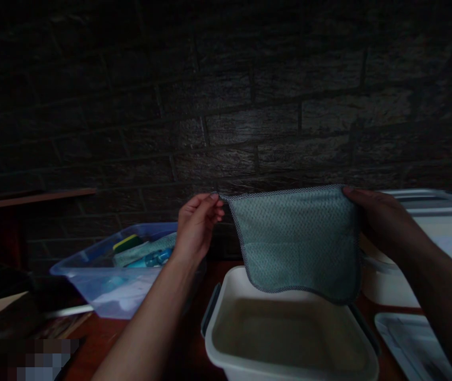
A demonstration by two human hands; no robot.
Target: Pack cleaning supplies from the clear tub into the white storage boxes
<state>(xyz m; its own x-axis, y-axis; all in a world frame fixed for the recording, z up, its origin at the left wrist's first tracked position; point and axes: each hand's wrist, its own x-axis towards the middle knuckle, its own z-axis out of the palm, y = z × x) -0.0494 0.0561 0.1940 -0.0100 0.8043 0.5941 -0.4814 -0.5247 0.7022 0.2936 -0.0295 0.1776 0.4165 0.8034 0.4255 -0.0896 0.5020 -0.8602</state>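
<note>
A grey-green cleaning cloth with a checked border hangs stretched between my two hands. My left hand pinches its upper left corner between thumb and fingers. At the upper right corner, my right hand grips the edge, its fingers partly hidden behind the cloth. Below hangs over a white plastic tub with dark side handles; the cloth's lower edge is above its far rim. The inside of the tub looks dim, and I cannot tell whether it holds liquid.
A translucent blue basket at the left holds a yellow-green sponge, a cloth and a blue bottle-like item. White lidded containers stand at the right, near a pale flat lid or tray. A dark brick wall rises behind.
</note>
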